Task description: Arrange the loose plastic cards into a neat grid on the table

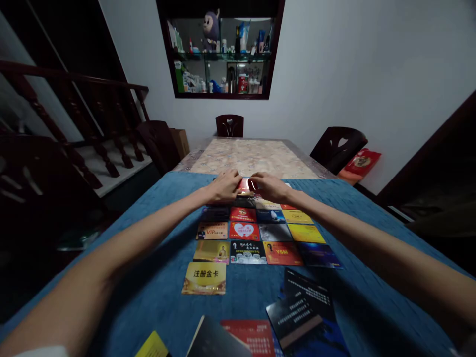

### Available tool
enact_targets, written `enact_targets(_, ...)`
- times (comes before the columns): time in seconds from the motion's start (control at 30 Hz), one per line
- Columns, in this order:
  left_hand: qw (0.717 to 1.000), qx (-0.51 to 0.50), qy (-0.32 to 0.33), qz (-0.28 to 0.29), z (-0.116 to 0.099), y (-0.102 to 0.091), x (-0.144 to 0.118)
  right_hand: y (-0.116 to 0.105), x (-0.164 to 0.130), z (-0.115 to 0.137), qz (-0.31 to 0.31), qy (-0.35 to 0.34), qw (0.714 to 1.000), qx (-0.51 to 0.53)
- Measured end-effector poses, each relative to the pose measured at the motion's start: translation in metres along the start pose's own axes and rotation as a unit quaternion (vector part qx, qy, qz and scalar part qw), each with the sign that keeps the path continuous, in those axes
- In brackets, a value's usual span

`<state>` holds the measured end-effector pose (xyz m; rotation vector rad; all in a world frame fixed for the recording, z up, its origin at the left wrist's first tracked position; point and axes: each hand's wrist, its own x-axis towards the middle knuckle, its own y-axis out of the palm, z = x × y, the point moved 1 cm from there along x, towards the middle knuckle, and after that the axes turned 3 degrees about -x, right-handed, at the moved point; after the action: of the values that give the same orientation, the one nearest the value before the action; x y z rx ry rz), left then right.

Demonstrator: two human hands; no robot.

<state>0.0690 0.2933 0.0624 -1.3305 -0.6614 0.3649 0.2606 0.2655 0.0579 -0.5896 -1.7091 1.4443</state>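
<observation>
Both my arms reach forward over a blue cloth (156, 292) on a long table. My left hand (224, 186) and my right hand (269, 187) meet at the far end of a grid of plastic cards and both touch a shiny red card (246, 186) there. The grid runs toward me in rows: a red heart card (244, 230), a yellow card (305, 233), an orange VIP card (212, 230) and a gold card with dark characters (205, 277) at the near left. Whether the red card is lifted or lies flat, I cannot tell.
Loose cards lie near me, among them black ones (303, 307) and a red one (250, 334). Beyond the cloth is the bare marble tabletop (253, 156). Dark chairs (229, 125) stand around the table, a stair railing (74, 119) is at left, a wall cabinet (221, 49) ahead.
</observation>
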Motion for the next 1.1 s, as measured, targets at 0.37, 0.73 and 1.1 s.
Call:
enact_targets(0.37, 0.996, 0.009, -0.062, 0.062, 0.034, 0.037, 0.054, 0.040, 0.051, -0.048, 0.053, 0.056, 0.996, -0.032)
enact_targets(0.73, 0.989, -0.012, -0.105, 0.102, 0.053, 0.059, 0.079, 0.059, 0.068, -0.062, 0.096, 0.093, 0.990, -0.042)
enact_targets(1.1, 0.985, -0.040, -0.120, 0.114, 0.061, 0.074, 0.087, 0.066, 0.073, -0.061, 0.125, 0.118, 0.984, -0.053)
